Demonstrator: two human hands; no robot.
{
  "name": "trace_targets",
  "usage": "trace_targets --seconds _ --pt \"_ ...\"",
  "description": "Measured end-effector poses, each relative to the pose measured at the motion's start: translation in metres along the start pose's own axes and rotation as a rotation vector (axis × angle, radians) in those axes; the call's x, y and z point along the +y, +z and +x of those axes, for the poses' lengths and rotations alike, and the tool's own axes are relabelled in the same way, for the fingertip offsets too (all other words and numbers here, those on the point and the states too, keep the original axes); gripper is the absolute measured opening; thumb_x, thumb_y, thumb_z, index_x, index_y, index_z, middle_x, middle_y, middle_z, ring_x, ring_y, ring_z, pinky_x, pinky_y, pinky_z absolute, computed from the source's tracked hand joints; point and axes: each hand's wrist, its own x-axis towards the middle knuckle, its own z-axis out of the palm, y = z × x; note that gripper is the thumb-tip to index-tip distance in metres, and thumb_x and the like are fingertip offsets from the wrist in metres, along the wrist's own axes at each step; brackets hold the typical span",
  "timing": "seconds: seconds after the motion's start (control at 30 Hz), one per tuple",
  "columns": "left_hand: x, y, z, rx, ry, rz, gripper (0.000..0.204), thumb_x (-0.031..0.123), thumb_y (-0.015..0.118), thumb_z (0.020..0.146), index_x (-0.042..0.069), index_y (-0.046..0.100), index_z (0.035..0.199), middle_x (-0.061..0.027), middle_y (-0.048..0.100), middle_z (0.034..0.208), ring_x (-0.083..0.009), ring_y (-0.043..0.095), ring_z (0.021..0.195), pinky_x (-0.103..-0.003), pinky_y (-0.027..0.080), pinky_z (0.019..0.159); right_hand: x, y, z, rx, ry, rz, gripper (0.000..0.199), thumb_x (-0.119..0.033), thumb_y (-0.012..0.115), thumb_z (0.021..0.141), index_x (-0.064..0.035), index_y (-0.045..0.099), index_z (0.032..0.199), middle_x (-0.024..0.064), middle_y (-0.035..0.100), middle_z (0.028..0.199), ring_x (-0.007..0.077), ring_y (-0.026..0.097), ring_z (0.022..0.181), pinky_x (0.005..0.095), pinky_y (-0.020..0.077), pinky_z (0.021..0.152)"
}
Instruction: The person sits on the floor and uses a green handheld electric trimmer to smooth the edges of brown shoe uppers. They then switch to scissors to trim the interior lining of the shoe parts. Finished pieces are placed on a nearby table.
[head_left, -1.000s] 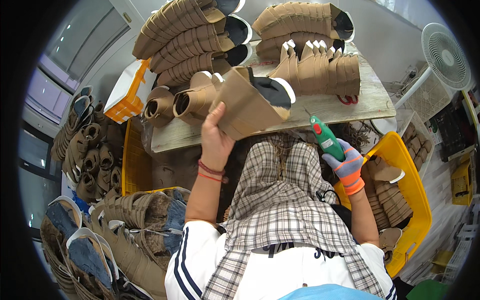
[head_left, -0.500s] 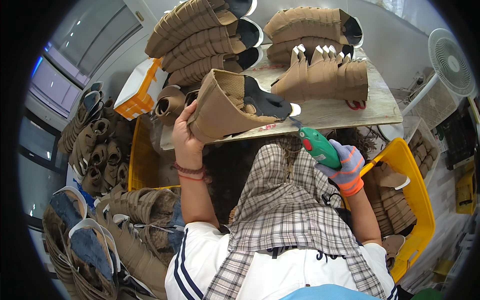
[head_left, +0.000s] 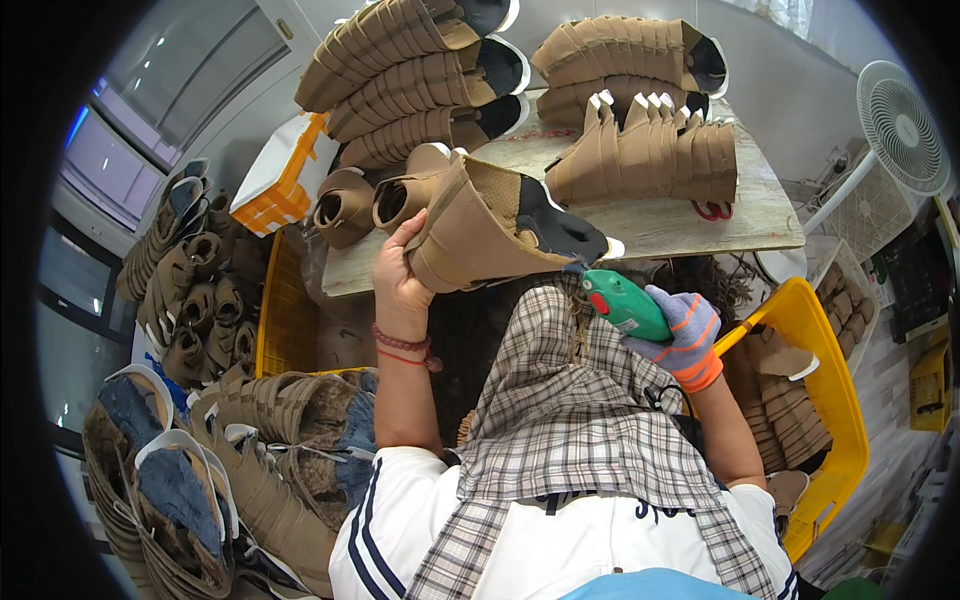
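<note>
The bare left hand point(head_left: 400, 275) has its grip pinched on the rear edge of a tan fabric boot upper with a black toe patch point(head_left: 495, 230), thumb on the outer face and fingers curled round the rim. A second ago this upper lay higher, flat against the pale wooden worktop point(head_left: 740, 215); half a second ago it was swinging down. Now it is tilted toward the person's chest, with its black toe end pointing right and hanging over the worktop's near edge.

The right hand point(head_left: 680, 330), in a grey knit glove with an orange cuff, has its grip closed round a green handheld tool with a red button point(head_left: 625, 303). That hand has risen from beside the yellow plastic crate point(head_left: 835, 400), and the tool's nose now sits at the toe end of the upper, touching or just short of it; I cannot tell which. Judging by this, upper and tool have been brought together for work on the toe.

Behind them on the worktop lie rolled tan uppers point(head_left: 375, 200), stacks of folded tan uppers point(head_left: 420, 70) and a row standing on edge point(head_left: 650, 150). A checked cloth point(head_left: 580, 420) covers the lap.
</note>
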Motion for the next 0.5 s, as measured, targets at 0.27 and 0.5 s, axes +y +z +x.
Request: trace_targets --seconds 0.27,0.5 --pt "-0.023 0.004 -0.014 0.000 0.081 0.007 0.031 0.010 0.044 0.095 -0.005 0.048 0.121 -0.0203 0.058 0.117 -0.0310 0.061 0.105 -0.044 0.054 0.088 -0.016 0.006 0.005 0.007 0.055 0.081 0.067 -0.037 0.087 0.052 -0.0068 0.063 0.106 0.0044 0.061 0.073 0.0217 0.056 0.060 0.0316 0.0472 0.056" --pt "-0.063 0.036 -0.053 0.004 0.441 0.432 0.031 0.011 0.053 0.093 -0.002 0.052 0.121 -0.0134 0.062 0.112 -0.0252 0.062 0.100 -0.037 0.050 0.090 -0.033 0.016 0.008 -0.026 0.248 0.275 0.064 -0.031 0.089 0.049 -0.0070 0.065 0.104 0.0099 0.067 0.086 0.0251 0.065 0.073 0.0326 0.0527 0.065"
